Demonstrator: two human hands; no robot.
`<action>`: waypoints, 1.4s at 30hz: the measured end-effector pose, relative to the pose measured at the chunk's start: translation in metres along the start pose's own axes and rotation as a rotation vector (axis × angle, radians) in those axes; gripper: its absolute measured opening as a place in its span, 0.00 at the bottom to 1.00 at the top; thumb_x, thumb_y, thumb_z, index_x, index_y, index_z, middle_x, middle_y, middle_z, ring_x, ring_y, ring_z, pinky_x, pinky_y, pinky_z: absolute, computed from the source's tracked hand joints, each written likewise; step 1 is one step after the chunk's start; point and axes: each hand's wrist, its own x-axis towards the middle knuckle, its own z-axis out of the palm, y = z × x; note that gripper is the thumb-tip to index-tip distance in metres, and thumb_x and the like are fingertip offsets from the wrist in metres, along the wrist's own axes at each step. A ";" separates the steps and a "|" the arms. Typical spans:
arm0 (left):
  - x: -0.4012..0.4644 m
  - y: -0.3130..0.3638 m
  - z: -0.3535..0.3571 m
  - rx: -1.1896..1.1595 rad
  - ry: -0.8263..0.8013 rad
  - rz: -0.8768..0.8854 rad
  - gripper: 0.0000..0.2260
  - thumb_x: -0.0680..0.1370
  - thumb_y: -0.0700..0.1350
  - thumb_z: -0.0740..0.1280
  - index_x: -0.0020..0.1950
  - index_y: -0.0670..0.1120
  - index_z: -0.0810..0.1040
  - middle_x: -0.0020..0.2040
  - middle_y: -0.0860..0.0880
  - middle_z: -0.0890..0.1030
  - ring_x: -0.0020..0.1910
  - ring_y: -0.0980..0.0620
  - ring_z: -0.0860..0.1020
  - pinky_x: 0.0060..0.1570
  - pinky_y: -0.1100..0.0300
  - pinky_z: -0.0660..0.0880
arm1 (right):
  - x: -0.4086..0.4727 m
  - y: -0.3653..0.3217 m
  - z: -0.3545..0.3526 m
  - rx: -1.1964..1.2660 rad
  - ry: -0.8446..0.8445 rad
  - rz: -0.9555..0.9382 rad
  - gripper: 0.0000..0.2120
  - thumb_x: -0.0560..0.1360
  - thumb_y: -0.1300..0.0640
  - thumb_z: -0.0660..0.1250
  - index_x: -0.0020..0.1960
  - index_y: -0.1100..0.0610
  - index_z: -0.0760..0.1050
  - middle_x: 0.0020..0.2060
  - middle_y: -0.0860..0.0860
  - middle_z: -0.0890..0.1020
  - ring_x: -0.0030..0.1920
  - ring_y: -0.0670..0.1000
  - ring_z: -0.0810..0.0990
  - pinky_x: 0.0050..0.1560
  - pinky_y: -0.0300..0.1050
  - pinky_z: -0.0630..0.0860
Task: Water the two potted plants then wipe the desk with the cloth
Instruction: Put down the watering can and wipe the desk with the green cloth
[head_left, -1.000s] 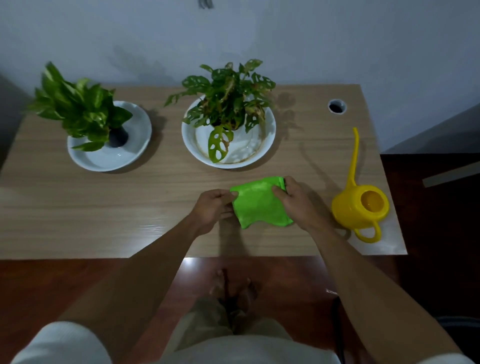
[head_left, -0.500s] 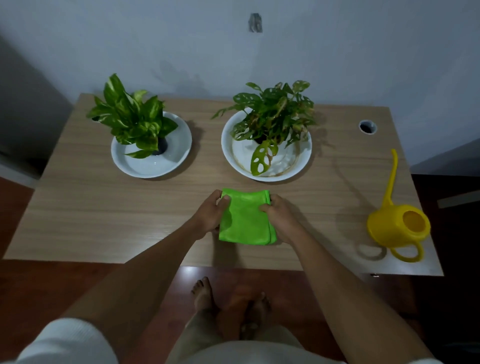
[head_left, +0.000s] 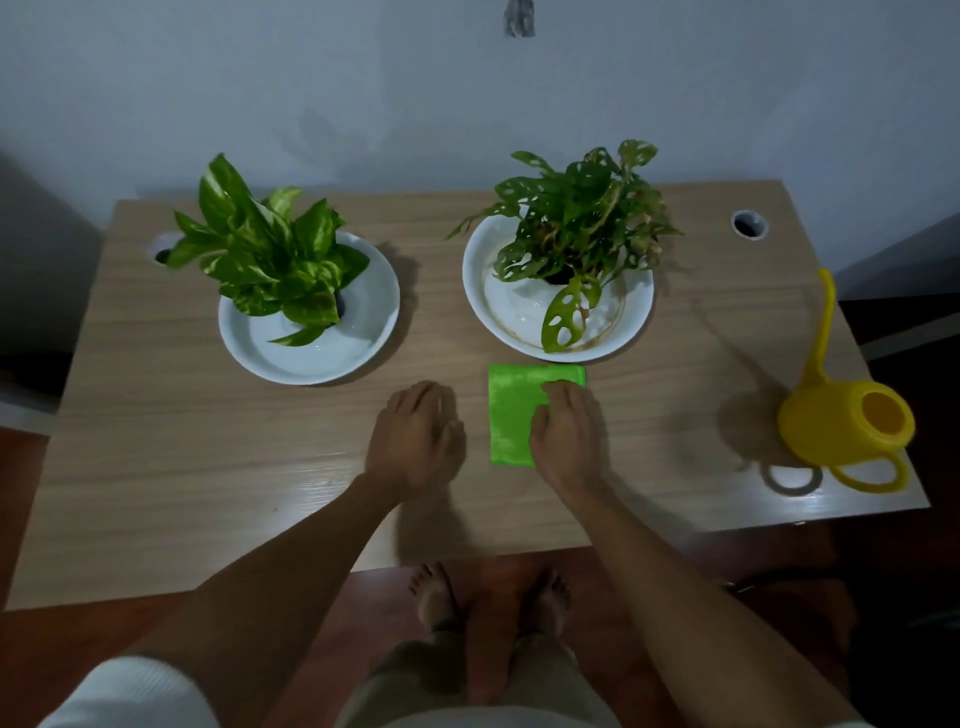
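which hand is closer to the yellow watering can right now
The right hand. It lies on the green cloth, with bare desk between it and the yellow watering can to its right. The left hand sits left of the cloth, farther away.

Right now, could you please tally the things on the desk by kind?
Potted plants: 2, left plant and right plant
White dishes: 2, left dish and right dish
Green cloth: 1
Yellow watering can: 1
Total: 6
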 end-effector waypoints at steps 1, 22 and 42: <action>-0.005 -0.012 0.002 0.041 0.002 0.008 0.27 0.81 0.53 0.66 0.78 0.43 0.69 0.79 0.43 0.69 0.77 0.40 0.67 0.72 0.46 0.66 | 0.001 0.000 0.009 -0.089 -0.060 -0.058 0.22 0.83 0.57 0.63 0.75 0.62 0.73 0.73 0.61 0.75 0.75 0.62 0.71 0.75 0.55 0.63; -0.026 -0.088 0.015 0.261 0.104 0.054 0.31 0.85 0.55 0.52 0.85 0.43 0.52 0.86 0.45 0.52 0.86 0.49 0.46 0.83 0.43 0.47 | 0.048 -0.101 0.112 -0.433 -0.189 -0.375 0.35 0.84 0.36 0.45 0.86 0.53 0.52 0.85 0.58 0.56 0.85 0.62 0.51 0.83 0.65 0.46; -0.026 -0.089 0.016 0.257 0.101 0.052 0.30 0.85 0.55 0.50 0.85 0.44 0.53 0.86 0.45 0.54 0.86 0.48 0.47 0.83 0.43 0.47 | 0.004 0.026 0.032 -0.400 -0.101 0.050 0.39 0.82 0.33 0.40 0.87 0.52 0.46 0.86 0.58 0.52 0.86 0.61 0.48 0.84 0.63 0.46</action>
